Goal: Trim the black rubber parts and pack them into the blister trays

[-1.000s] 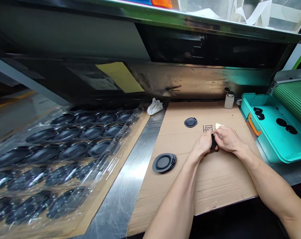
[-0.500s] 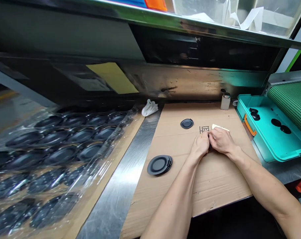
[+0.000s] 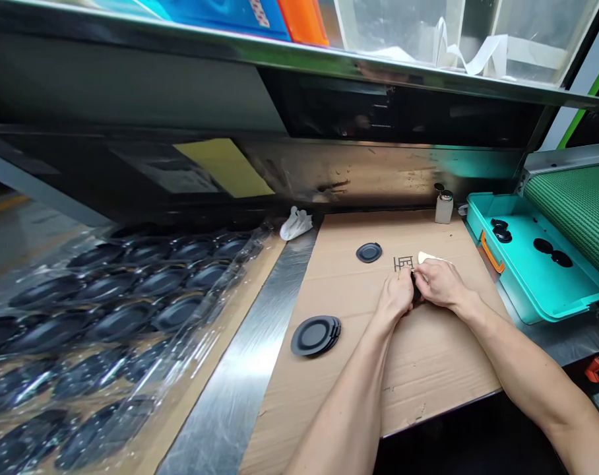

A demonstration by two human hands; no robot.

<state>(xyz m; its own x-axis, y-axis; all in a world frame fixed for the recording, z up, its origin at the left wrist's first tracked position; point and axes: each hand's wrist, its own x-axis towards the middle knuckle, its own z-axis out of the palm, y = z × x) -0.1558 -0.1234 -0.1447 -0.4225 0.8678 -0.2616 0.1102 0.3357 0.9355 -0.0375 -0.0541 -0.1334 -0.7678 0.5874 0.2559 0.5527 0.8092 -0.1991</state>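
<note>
Forearms (image 3: 336,396) reach from the near side over a cardboard sheet (image 3: 428,369). Left of them lies a small stack of dark discs (image 3: 313,336). Farther in, the left hand (image 3: 397,290) is curled around a black piece (image 3: 416,289); the right hand (image 3: 441,280) pinches at its far edge, thumb and finger closed. The hands nearly meet, hiding most of the piece and the exact contact.

Good work here would mean a firm, quiet left grip, with small movements coming from the right fingertips. Both wrists look best kept low, near the cardboard, to steady the piece. Pressure should probably be light, as a thin edge could bend or slip. Turning the piece a little outward would bring its hidden edge into sight.

Just beyond the right hand is a pale pad (image 3: 427,256); whether they touch cannot be told. A single disc (image 3: 369,252) lies flat to the left. To the right is a teal bin (image 3: 527,274) holding a few black parts (image 3: 543,246).

Compared with half a second earlier, more of the black piece shows between the hands. The stack, the single disc and the bin keep their places. At the far top, more of a blue thing (image 3: 230,16) and an orange thing (image 3: 302,23) shows, because the view has shifted upward.
</note>
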